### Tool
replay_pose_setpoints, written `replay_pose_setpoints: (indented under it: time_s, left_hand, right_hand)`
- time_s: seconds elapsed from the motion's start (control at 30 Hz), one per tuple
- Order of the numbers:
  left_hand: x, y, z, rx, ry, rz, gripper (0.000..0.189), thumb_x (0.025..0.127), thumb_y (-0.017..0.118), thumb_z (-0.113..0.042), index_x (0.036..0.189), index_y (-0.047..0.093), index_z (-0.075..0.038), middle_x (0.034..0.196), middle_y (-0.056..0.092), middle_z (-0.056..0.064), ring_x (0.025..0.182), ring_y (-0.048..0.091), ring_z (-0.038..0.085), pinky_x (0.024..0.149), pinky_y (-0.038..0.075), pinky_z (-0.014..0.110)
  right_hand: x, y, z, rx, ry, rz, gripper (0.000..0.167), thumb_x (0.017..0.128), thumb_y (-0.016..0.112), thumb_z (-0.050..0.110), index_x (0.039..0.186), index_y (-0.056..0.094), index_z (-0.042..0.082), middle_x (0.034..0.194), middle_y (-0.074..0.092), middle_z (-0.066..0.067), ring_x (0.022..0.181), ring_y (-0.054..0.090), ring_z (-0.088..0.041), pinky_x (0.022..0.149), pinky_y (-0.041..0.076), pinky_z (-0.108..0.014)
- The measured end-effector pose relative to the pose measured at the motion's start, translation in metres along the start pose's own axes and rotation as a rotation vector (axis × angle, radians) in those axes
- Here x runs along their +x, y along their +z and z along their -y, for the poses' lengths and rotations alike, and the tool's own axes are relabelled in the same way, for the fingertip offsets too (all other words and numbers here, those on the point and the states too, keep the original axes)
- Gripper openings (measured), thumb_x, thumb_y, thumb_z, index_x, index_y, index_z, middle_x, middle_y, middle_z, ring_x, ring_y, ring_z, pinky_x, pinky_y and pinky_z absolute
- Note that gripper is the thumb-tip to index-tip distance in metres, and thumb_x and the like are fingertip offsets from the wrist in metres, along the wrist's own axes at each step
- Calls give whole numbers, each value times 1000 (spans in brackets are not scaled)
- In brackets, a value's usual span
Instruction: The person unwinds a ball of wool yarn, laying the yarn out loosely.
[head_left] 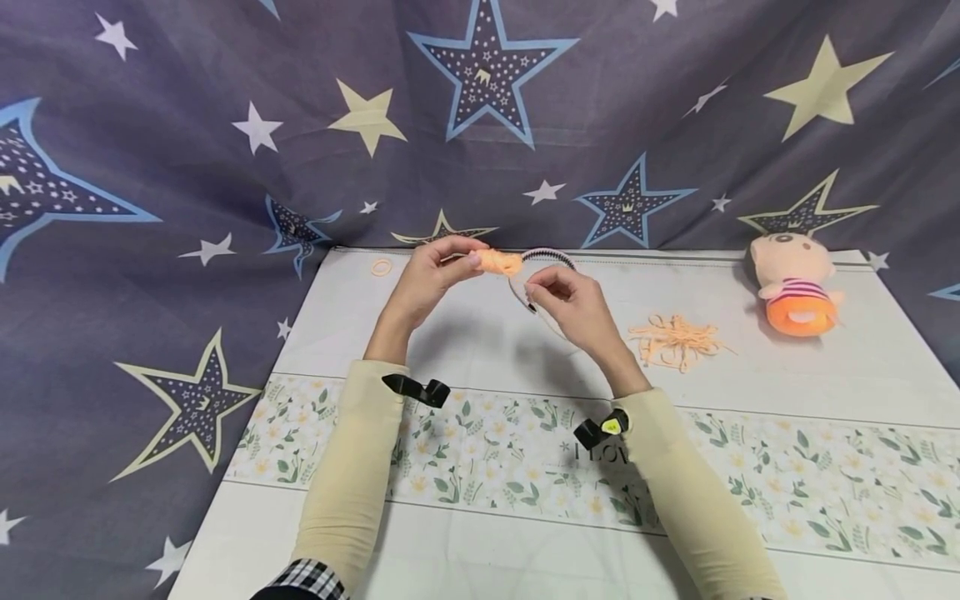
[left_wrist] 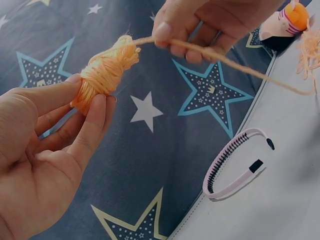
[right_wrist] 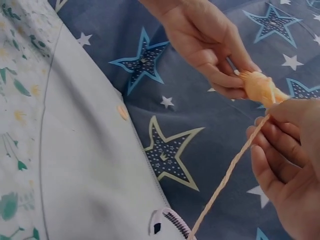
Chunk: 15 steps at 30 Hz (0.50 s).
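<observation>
My left hand [head_left: 427,279] grips one end of a small wound bundle of orange yarn [left_wrist: 107,72], thumb on one side and fingers on the other. From the bundle's far end a strand [right_wrist: 227,175] runs to my right hand [head_left: 573,304], which pinches it between thumb and forefinger close by the bundle. Past the pinch, the strand slants down toward a loose tangle of orange yarn [head_left: 678,342] on the table. Both hands are raised above the table's far part.
A pink headband with black teeth [left_wrist: 227,162] lies near the table's back edge, behind the hands. A small orange ring [head_left: 381,267] is at the back left. On the right sits a plush doll [head_left: 797,283]. A star-printed curtain [head_left: 487,183] hangs behind the table.
</observation>
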<state>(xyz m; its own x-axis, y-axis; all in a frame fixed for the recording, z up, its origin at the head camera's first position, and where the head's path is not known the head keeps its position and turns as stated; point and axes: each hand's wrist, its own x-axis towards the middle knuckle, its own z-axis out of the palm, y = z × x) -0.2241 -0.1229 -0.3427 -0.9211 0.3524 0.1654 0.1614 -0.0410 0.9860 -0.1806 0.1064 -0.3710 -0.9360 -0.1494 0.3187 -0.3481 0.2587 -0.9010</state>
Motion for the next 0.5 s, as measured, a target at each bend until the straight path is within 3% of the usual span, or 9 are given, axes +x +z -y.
replay_pose_setpoints:
  time_s: [0.17,0.3,0.5]
  left_hand:
    - [-1,-3,0,-19,-16,-21,24,91,64,-10,113,64,0,111,63,7,95,64,16,93,55,29]
    - [-1,-5,2,-32,-18,-32,23,91,64,-8,113,64,1,110,63,6,95,64,16,93,55,29]
    - [-1,-8,3,-51,-8,-37,21,92,63,-6,112,64,1,108,63,5,95,65,15,93,56,29]
  right_hand:
    - [2,-14,-3,27,-66,-88,16,93,65,20,94,67,4,83,66,-6,70,58,-12,58,47,-18]
    - [2,-29,-5,28,-63,-139,16,93,64,19,95,67,4,81,65,2,68,56,-10,54,42,-18]
    - [-11,-47,18,25,-4,-177,15,92,62,8,96,65,-6,83,64,-8,67,54,-5,55,42,-15]
